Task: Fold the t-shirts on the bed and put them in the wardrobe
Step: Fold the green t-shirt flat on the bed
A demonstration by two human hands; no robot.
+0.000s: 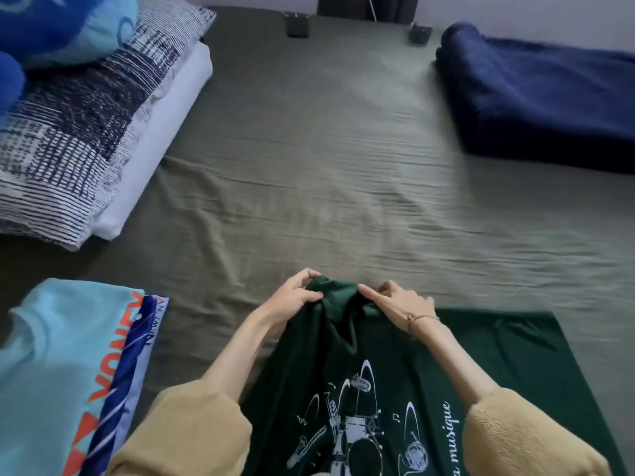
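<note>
Head view: a dark green t-shirt (374, 379) with a white print of musical instruments is spread on the near part of the bed, its right half lying flat on the sheet and its upper edge bunched up and lifted. That bunched upper edge is pinched by both hands. The left hand (295, 297) has its fingers curled over the fabric with the thumb underneath; the right hand (402, 304) grips the cloth just beside it, forefinger stretched along the fold, a thin bracelet (421, 319) on the wrist. Both forearms come out of mustard-coloured sleeves (185, 431) at the bottom of the picture.

To the left of the green shirt, apart from it, a light blue t-shirt (51, 359) with orange lettering is laid on top of a blue and white garment (137, 359), whose edge shows along its right side; the pile reaches the left and bottom borders of the view.

A wrinkled olive-green sheet (326, 159) covers the bed, and a wide stretch of it lies bare beyond the hands. At the far left, a patterned navy and white pillow (79, 132) is stacked on a white pillow (165, 132), with a blue cushion (62, 22) resting on top. At the far right, a folded dark blue blanket (543, 94) lies along the edge by the wall. Two small dark objects (297, 24) are seen at the far edge; what they are cannot be told.
</note>
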